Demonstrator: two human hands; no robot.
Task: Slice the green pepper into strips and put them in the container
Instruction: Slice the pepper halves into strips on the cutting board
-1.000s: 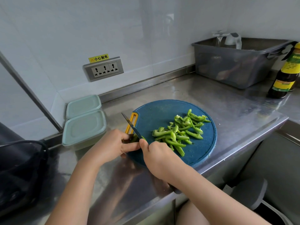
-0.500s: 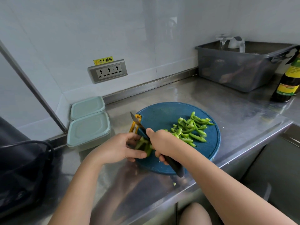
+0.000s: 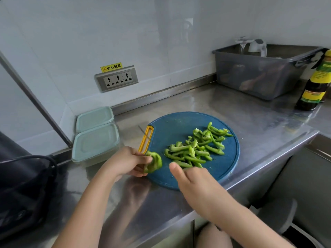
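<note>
Green pepper strips point(image 3: 195, 151) lie heaped on the right half of a round blue cutting board point(image 3: 172, 126), which sits on a steel counter point(image 3: 232, 108). Half a second ago the right hand point(image 3: 193, 183) gripped a dark-handled knife and cut beside the left hand; now that handle is gone from it. Its thumb is stretched wide and its fingers reach forward into the near edge of the strips, though the fingertips are hidden behind the back of the hand. The left hand point(image 3: 125, 162) has lifted slightly at the board's left edge and pinches a curled uncut pepper piece point(image 3: 154, 161) between thumb and fingers. A thin blade point(image 3: 143, 132) shows just beyond this hand, across the board's yellow grip; whether the hand holds it or it lies loose cannot be told. Cutting seems paused, probably to tidy or gather the strips, with one piece left to slice. Two pale green containers point(image 3: 95, 143) stand just left of the board with their lids on, so no strips are in them yet.
</note>
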